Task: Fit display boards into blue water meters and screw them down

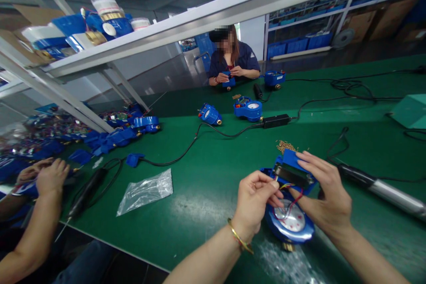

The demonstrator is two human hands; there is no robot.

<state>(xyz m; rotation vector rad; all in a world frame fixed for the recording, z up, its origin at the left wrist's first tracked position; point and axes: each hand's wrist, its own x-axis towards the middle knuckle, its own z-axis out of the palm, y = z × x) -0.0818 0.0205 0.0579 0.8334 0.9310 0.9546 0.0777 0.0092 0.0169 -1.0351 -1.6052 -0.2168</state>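
Note:
A blue water meter (289, 218) with a white dial lies in front of me, its brass fitting pointing towards me. Its electronics box stands open at the far end, with red and yellow wires (294, 193) running out over the dial. My left hand (254, 202) has thumb and fingers pinched on a wire at the box's left side; the exact tip is partly hidden. With fingers over the raised blue cover (290, 159) and thumb by the wires, my right hand (328, 193) grips the meter's box from the right.
Small brass screws (286, 146) lie beyond the meter. An electric screwdriver (376, 184) is at right, a plastic bag (146, 190) at left. Cables cross the green table (206, 159). One co-worker (234, 60) sits opposite; another's hands (49, 177) work at far left. A shelf (186, 22) spans overhead.

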